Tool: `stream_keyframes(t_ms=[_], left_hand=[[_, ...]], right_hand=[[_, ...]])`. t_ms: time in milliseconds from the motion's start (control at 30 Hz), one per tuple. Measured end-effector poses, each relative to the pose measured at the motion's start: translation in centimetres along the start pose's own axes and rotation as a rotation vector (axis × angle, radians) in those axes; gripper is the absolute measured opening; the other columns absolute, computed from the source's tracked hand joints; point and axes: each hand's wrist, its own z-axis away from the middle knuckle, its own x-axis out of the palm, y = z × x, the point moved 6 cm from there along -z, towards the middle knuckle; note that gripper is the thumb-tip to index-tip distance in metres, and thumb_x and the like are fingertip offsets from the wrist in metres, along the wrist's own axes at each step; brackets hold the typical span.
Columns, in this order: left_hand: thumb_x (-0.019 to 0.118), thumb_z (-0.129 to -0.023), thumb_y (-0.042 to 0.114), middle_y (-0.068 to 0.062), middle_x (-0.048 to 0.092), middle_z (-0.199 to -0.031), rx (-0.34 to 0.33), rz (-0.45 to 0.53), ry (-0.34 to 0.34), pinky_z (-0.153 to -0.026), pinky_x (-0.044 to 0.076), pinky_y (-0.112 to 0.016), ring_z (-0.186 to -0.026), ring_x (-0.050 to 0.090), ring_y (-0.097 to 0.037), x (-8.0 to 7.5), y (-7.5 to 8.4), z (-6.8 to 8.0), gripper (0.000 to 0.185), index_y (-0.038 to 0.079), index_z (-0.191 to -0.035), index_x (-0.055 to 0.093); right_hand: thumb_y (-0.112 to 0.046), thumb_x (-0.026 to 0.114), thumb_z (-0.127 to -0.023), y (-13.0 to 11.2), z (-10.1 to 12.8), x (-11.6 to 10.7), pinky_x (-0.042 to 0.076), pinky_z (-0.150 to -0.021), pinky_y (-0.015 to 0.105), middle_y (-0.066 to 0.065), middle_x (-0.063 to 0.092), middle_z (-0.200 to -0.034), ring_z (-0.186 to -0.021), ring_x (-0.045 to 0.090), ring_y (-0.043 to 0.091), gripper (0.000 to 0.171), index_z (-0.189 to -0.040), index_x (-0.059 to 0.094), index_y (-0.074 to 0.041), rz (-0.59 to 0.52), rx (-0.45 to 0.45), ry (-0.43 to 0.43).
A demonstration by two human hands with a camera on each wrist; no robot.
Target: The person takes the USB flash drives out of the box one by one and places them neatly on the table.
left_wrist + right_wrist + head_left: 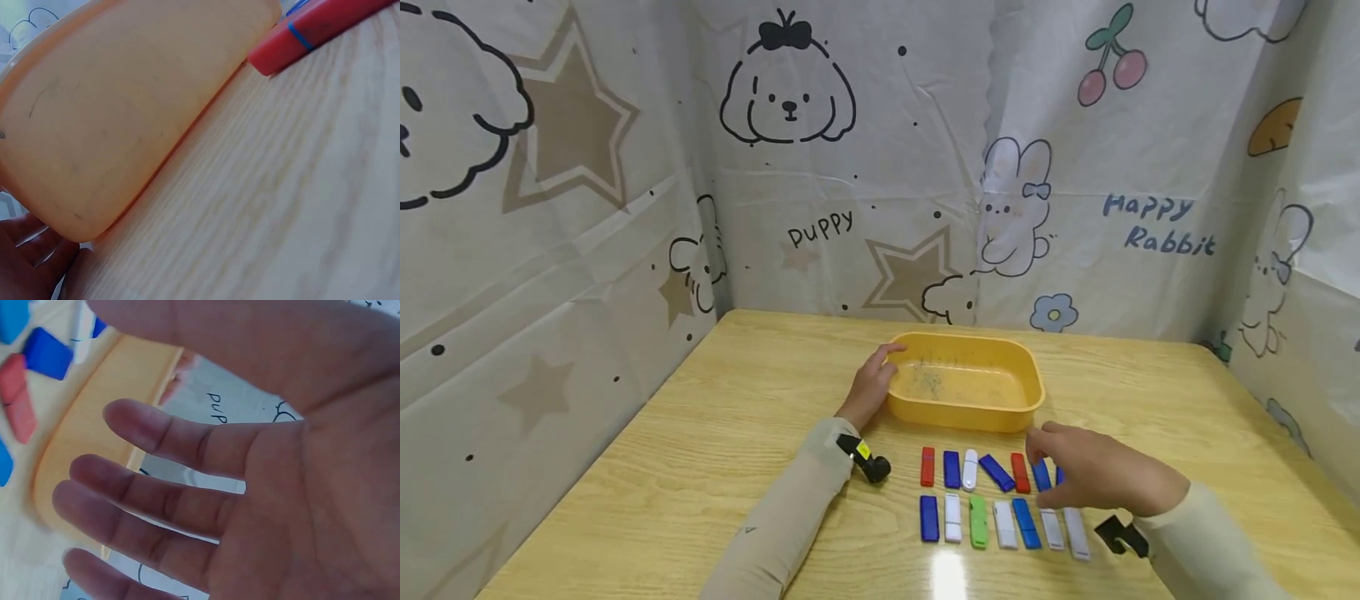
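Note:
My left hand (871,385) grips the left end of a yellow plastic tub (958,417), with digits at its rim. In the left wrist view, some of its fingers (37,247) lie against the tub's outer end. My right hand (1101,468) hovers over the right part of two rows of USB sticks, partly covering several. The right wrist view shows its palm bare and its fingers (140,428) spread, holding nothing. Near the hand lie a red stick (1020,472), a blue stick (1026,523) and a white stick (1077,535).
Left in the rows are a red stick (928,467), dark blue stick (929,518) and green stick (978,522). All lie on a wooden table (700,467), in front of the tub. Printed cloth (865,192) hangs behind and at both sides.

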Motion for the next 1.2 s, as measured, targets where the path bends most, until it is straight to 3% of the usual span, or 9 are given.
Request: stream_keyframes(t_ms=[200,333,533,800,1200], left_hand=[[0.04,-0.094,0.013,-0.008,0.046,-0.144,0.014,0.001,0.003,-0.11,0.029,-0.048,-0.134,0.04,-0.026,0.2,-0.1,-0.1,0.039,0.016,-0.13,0.056],[0.041,-0.094,0.012,-0.009,0.046,-0.144,0.017,0.0,0.001,-0.109,0.03,-0.047,-0.133,0.041,-0.026,0.1,-0.1,-0.1,0.04,0.015,-0.131,0.055],[0.041,-0.095,0.013,-0.009,0.045,-0.145,-0.004,0.007,-0.003,-0.106,0.034,-0.048,-0.13,0.042,-0.026,0.2,0.0,-0.1,0.039,0.016,-0.131,0.055],[0.04,-0.095,0.013,-0.009,0.044,-0.145,-0.014,0.003,-0.004,-0.105,0.036,-0.047,-0.128,0.043,-0.026,0.3,-0.4,-0.3,0.039,0.017,-0.131,0.055],[0.039,-0.095,0.014,-0.009,0.044,-0.145,-0.011,-0.002,-0.008,-0.104,0.038,-0.046,-0.127,0.044,-0.026,0.4,-0.2,-0.2,0.039,0.017,-0.131,0.054]], right_hand=[[-0.015,0.082,-0.075,-1.3,-1.5,0.0,0.051,-0.08,0.042,0.002,0.059,-0.105,-0.087,0.055,0.019,0.039,-0.109,0.064,-0.017,0.023,-0.103,0.058],[-0.011,0.082,-0.074,-1.3,-3.2,1.1,0.049,-0.074,0.036,0.002,0.059,-0.105,-0.079,0.05,0.017,0.049,-0.119,0.064,-0.016,0.061,-0.1,0.049],[-0.014,0.083,-0.07,-0.4,-4.5,2.2,0.044,-0.071,0.034,-0.002,0.056,-0.095,-0.077,0.047,0.017,0.057,-0.123,0.064,-0.02,0.066,-0.062,0.026],[-0.013,0.081,-0.072,0.0,-5.0,2.8,0.043,-0.067,0.032,-0.002,0.053,-0.084,-0.072,0.048,0.015,0.046,-0.114,0.067,-0.024,0.03,-0.059,-0.001],[-0.028,0.083,-0.073,0.3,-5.4,2.9,0.041,-0.064,0.033,-0.001,0.052,-0.079,-0.07,0.049,0.016,0.037,-0.102,0.064,-0.014,0.024,-0.008,0.038]])
